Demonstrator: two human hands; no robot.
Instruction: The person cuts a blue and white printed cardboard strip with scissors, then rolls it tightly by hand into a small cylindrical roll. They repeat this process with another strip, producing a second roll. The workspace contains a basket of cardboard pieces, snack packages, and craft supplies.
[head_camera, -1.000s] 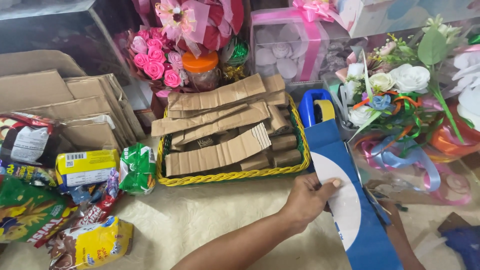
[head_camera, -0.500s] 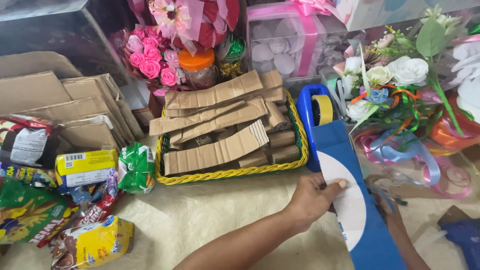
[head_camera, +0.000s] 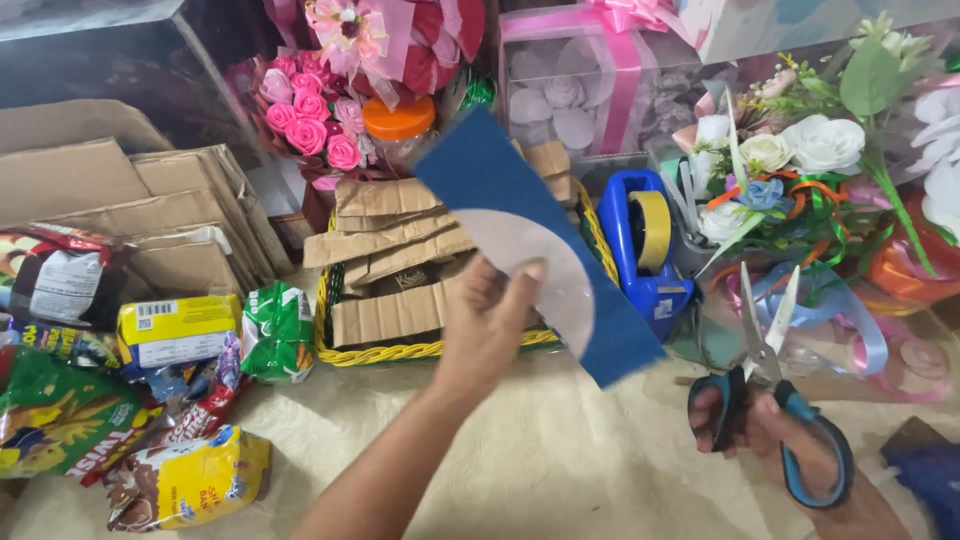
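The left hand (head_camera: 485, 325) is clenched on the lower edge of a long blue paper sheet with a pale half-round cutout (head_camera: 530, 250), thumb on the near face, lifting it clear of the surface so it slants from 11 o'clock down to 4 o'clock across the middle of the view. The right hand (head_camera: 770, 430), at about 4 o'clock from the left one and well apart from it, grasps a pair of scissors with black and blue handles (head_camera: 770, 390), fingers through the loops, the steel blades parted and pointing up toward 12 o'clock. Behind the sheet lies a yellow woven basket filled with brown cardboard pieces (head_camera: 400, 285), partly hidden by the raised paper. At 2 o'clock from the left hand stands a blue tape dispenser with a yellowish roll (head_camera: 645, 240), just beside the basket's right rim. Beyond that, from 1 to 3 o'clock, is a heap of artificial white flowers with coloured ribbons (head_camera: 800, 170). At 12 o'clock stand an orange-lidded clear jar (head_camera: 400, 125) and a pink rose bouquet (head_camera: 310, 120). At 9 o'clock from the left hand lie snack packets in green, yellow and red wrappers (head_camera: 170, 370), with flattened brown cardboard boxes (head_camera: 130, 200) behind them at 10 o'clock. Everything rests on a cream textured cloth (head_camera: 560, 460).
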